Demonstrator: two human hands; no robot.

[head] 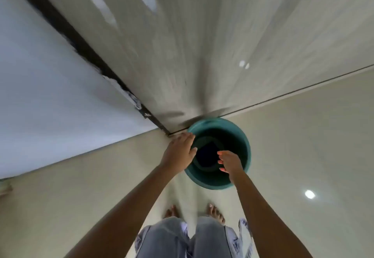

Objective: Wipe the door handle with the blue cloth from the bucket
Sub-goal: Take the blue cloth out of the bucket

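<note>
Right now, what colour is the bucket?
Teal green bucket, seen in the head view.

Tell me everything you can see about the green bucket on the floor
The round teal-green plastic bucket stands upright on the pale glossy tiled floor, close to the foot of the grey wall, where floor seams meet. It is open-topped, with a smooth rim and a dark inside. A dark blue cloth lies at its bottom. The left hand rests on its near-left rim; the right hand reaches over the opening, fingers loosely spread, not yet on the cloth. No handle shows.
</note>
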